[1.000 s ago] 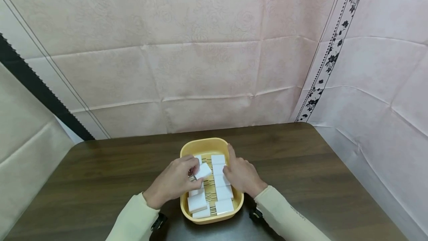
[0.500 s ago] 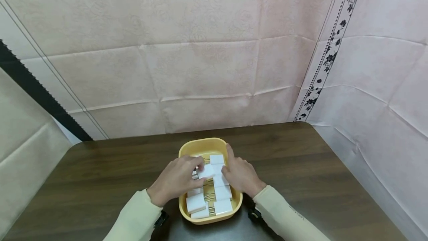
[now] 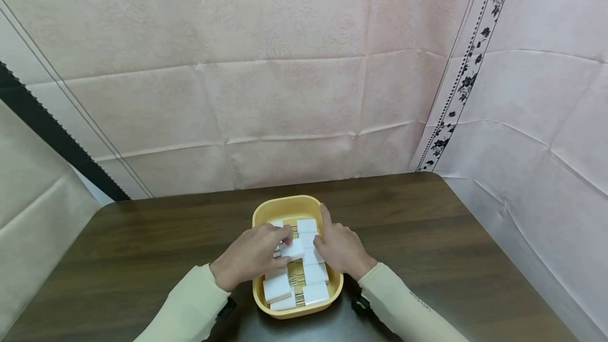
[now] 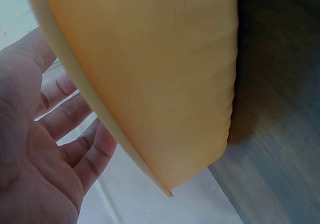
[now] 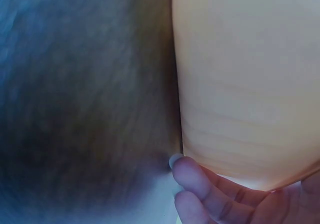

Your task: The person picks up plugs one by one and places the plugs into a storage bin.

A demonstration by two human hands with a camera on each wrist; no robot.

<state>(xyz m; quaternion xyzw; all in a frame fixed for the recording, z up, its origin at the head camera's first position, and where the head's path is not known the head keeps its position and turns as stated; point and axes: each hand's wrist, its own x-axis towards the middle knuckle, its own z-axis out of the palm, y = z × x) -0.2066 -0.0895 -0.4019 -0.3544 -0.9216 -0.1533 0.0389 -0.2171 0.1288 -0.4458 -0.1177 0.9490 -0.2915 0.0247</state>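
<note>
A yellow plastic bin (image 3: 285,206) on the table holds two columns of white power adapters (image 3: 315,273), their metal prongs pointing to the middle. My left hand (image 3: 254,255) reaches over the bin's left side, thumb and index finger pinching one white adapter (image 3: 292,248) in the left column. In the left wrist view, the left fingers (image 4: 92,154) show beyond the bin's rim, and the adapter is hidden. My right hand (image 3: 344,249) grips the right side of the bin, thumb on the inner side. Its fingers (image 5: 192,179) lie against the outer wall in the right wrist view.
The dark wooden table (image 3: 166,247) extends around the bin. Pale patterned cloth (image 3: 285,94) hangs behind its far edge and at both sides. A dark wrist strap (image 3: 226,309) sits on the left sleeve.
My left hand has moved slightly right with the pinched adapter, which has gone from tilted to lying flatter near the right column. My right hand keeps its place on the bin.
</note>
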